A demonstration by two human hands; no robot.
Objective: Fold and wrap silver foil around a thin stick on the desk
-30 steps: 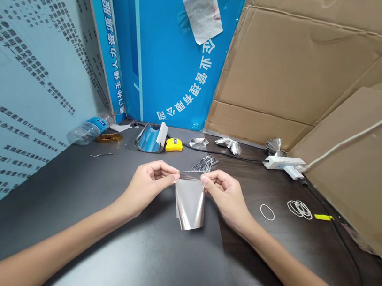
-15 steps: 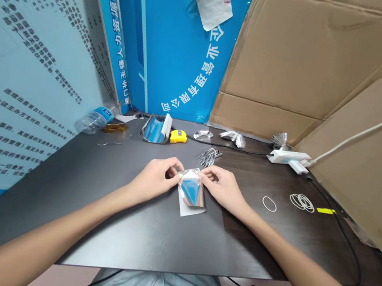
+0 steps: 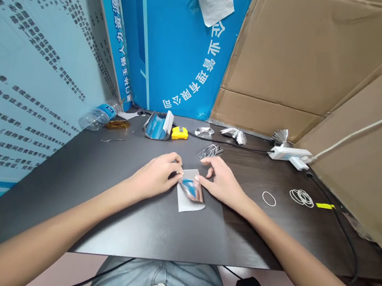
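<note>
The foil (image 3: 191,192) lies on the dark mat (image 3: 149,234). At its nine o'clock, the left hand (image 3: 156,174) curls against its edge, pinching or not I can't tell; at three o'clock, the right hand (image 3: 223,183) sits spread, just beside it.

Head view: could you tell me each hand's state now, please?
Left hand: curled on the foil sheet, grip unclear.
Right hand: open, thumb at its edge.

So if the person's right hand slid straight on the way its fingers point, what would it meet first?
Most likely the folded silver foil: the fingertips of the right hand sit right at its edge, though from this view I can't tell whether they already touch it.
</note>
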